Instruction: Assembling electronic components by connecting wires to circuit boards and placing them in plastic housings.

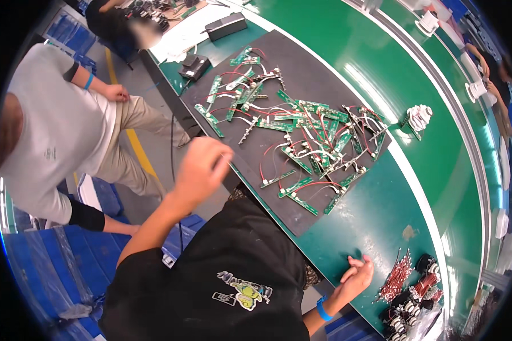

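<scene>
My left hand (202, 173) is raised off the near edge of the bench. Its fingers are curled in and a little blurred, and I see nothing in them. Over the bench's near right edge, my right hand (356, 277) has its fingers loosely bent and apart, holding nothing. It is nearest to a bundle of red-brown wires (397, 277) with pale tips. Between and beyond my hands, many green circuit boards (293, 149) joined by red and white wires lie in a loose heap on a dark grey mat (307, 65).
Several black-and-white round parts (401, 318) lie at the right end of the green bench (375, 227). A white coiled piece (420, 117) stands beyond the mat. Two black boxes (226, 26) sit at its far left. A person (62, 131) stands left, near blue crates (45, 267).
</scene>
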`<state>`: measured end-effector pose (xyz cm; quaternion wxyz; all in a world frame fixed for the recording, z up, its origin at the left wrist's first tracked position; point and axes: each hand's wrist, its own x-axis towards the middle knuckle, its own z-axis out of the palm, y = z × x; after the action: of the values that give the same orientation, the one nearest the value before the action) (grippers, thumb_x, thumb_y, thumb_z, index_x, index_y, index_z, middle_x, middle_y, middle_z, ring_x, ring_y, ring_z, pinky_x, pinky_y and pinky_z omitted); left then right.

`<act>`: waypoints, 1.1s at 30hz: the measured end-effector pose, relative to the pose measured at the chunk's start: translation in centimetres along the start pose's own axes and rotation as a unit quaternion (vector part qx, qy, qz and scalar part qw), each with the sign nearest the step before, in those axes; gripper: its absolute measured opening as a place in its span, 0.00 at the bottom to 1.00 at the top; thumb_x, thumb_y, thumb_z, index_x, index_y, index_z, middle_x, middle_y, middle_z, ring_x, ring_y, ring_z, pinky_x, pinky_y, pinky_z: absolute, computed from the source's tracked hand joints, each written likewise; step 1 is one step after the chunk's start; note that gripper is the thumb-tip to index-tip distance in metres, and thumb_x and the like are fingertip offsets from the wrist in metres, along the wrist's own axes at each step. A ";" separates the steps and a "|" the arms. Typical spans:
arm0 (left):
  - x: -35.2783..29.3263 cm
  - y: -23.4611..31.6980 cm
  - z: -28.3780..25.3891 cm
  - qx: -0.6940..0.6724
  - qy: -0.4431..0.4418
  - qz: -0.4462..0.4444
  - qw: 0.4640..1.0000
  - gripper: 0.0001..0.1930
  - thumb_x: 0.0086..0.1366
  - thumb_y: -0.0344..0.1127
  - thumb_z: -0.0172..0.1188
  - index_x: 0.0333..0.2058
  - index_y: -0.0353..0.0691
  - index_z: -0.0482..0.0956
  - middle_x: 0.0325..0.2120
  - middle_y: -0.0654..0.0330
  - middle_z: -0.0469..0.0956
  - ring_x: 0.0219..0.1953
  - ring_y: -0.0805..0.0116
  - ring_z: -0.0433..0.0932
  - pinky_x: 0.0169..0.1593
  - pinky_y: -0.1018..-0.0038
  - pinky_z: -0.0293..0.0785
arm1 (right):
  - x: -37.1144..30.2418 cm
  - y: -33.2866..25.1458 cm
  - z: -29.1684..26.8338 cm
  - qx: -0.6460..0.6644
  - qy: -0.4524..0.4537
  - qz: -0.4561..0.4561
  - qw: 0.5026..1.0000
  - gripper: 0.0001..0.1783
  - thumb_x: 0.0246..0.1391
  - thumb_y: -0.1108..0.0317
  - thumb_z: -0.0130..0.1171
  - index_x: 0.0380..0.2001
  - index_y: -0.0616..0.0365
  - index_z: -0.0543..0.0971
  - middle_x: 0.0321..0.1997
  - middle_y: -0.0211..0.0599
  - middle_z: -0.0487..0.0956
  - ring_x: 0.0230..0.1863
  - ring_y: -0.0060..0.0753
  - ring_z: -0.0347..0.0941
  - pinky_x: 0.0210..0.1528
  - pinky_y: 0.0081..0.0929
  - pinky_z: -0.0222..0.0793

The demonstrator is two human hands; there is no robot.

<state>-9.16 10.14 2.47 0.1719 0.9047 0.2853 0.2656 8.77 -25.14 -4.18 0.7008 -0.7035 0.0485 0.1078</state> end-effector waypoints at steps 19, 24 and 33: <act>-7.5 -8.8 -3.7 -0.067 -0.023 -0.332 0.940 0.12 0.68 0.35 0.50 0.30 0.31 0.75 0.22 0.57 0.74 0.28 0.72 0.74 0.32 0.74 0.69 | -0.6 0.1 2.4 -0.084 0.092 -0.028 0.992 0.16 0.63 0.64 0.47 0.41 0.69 0.75 0.09 0.30 0.66 0.10 0.20 0.61 0.32 0.23 0.71; -20.9 -14.3 -2.4 -0.005 0.046 -0.478 0.877 0.12 0.68 0.38 0.50 0.32 0.33 0.72 0.21 0.58 0.73 0.28 0.71 0.73 0.32 0.75 0.68 | -0.6 0.3 2.6 -0.109 0.103 -0.066 0.987 0.16 0.63 0.66 0.46 0.41 0.70 0.75 0.08 0.31 0.65 0.10 0.21 0.59 0.26 0.20 0.69; -28.8 -9.9 6.9 0.107 -0.055 -0.278 0.953 0.22 0.64 0.33 0.53 0.56 0.38 0.63 0.43 0.44 0.75 0.47 0.45 0.74 0.50 0.62 0.70 | -0.7 0.4 2.7 -0.130 0.097 -0.055 0.985 0.15 0.63 0.67 0.46 0.41 0.69 0.76 0.09 0.30 0.64 0.10 0.18 0.58 0.26 0.19 0.68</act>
<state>-29.44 -0.74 -18.70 0.1569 0.8161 0.5420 0.1252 7.77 -22.56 -4.41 0.6000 -0.7974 0.0636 0.0058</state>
